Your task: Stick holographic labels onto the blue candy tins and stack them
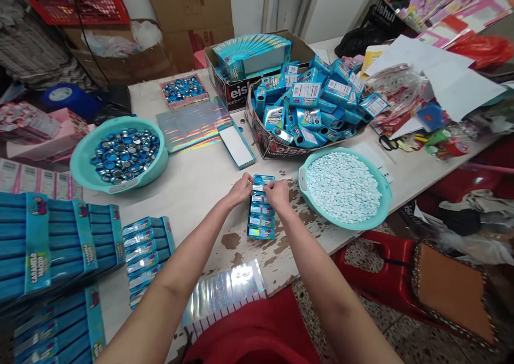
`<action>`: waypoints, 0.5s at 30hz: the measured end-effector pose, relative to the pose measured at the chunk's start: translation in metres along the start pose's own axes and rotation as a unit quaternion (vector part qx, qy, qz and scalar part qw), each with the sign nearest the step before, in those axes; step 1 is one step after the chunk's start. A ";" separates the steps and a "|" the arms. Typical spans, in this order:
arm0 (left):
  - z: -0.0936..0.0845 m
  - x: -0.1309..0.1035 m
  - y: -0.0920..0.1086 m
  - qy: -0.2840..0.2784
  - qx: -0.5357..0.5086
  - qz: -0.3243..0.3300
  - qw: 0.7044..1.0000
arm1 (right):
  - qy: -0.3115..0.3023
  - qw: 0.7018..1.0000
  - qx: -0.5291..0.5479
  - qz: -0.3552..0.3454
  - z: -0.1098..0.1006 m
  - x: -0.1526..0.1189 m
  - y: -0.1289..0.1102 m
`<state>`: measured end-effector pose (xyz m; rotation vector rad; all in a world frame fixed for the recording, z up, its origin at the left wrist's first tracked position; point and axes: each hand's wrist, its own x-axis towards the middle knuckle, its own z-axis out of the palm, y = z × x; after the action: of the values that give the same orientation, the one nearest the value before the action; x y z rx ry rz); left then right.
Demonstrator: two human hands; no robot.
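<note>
In front of me on the table stands a narrow blue display tray holding a row of small candy boxes (262,220) with shiny silvery strips on them. My left hand (240,189) is at the tray's upper left side, its fingers pinched at one of the upper boxes. From the right, my right hand (278,194) closes its fingers on the same part of the row; the fingertips partly hide what they grip. Just beyond my left hand lies an open box tray (236,143) with a white inside.
A turquoise basin of white candies (341,187) stands right; a basin of blue and silver caps (125,155) stands left. Behind is a carton heaped with blue boxes (309,99). Filled display trays (60,246) are stacked left. Holographic strips (228,289) lie at the front edge.
</note>
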<state>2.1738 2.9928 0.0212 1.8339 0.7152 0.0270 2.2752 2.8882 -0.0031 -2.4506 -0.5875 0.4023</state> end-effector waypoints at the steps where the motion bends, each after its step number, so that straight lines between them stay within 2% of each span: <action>1: 0.001 0.000 0.000 0.000 -0.002 -0.003 1.000 | 0.005 1.000 0.000 0.000 0.001 0.000 0.001; 4: 0.003 0.001 -0.003 -0.003 -0.033 -0.012 0.999 | 0.021 0.999 0.023 -0.014 0.003 0.001 0.002; 6: 0.004 0.003 -0.008 -0.012 -0.094 -0.025 0.995 | 0.029 0.999 0.037 -0.012 0.003 0.000 0.004; 10: 0.007 0.004 -0.028 -0.019 -0.224 -0.107 0.969 | 0.043 0.993 0.071 0.083 -0.003 -0.003 0.007; 13: 0.014 -0.003 -0.044 0.038 -0.193 -0.168 0.966 | 0.038 0.987 0.126 0.091 -0.005 -0.008 0.011; 15: 0.022 -0.009 -0.049 0.104 -0.158 -0.161 0.969 | 0.045 0.984 0.155 0.079 -0.002 -0.012 0.011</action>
<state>2.1519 2.9797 -0.0272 1.4083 1.0852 0.1157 2.2694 2.8733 -0.0064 -2.2078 -0.2697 0.4100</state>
